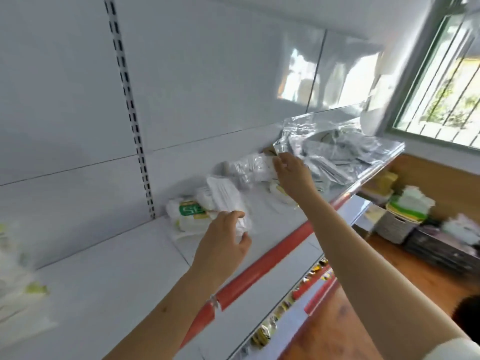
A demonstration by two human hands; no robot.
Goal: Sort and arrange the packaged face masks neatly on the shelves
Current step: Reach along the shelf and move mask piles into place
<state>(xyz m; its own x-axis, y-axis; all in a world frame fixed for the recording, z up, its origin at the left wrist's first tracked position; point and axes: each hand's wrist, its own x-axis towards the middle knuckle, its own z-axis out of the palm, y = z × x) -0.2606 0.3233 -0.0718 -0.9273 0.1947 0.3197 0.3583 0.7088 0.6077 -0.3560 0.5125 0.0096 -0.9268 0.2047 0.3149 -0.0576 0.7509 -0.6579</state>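
Note:
My left hand [223, 242] grips a white mask pack [224, 196] in clear wrap, held just above the white shelf [117, 281]. Behind it lies a pack with a green label [188, 213]. My right hand [292, 175] reaches further along the shelf and pinches the corner of a large clear plastic bag [335, 149] holding grey masks, lifted off the shelf. A crumpled clear pack of white masks [250, 168] lies behind that hand, and another small pack [279, 192] sits under my wrist.
A red price strip [262, 266] runs along the shelf's front edge. Blurred white-green packs [18, 281] lie at the far left. Lower shelves carry small goods [311, 274]. A wicker basket [396, 227] with cloths stands on a wooden surface, right. A barred window [446, 87] is at upper right.

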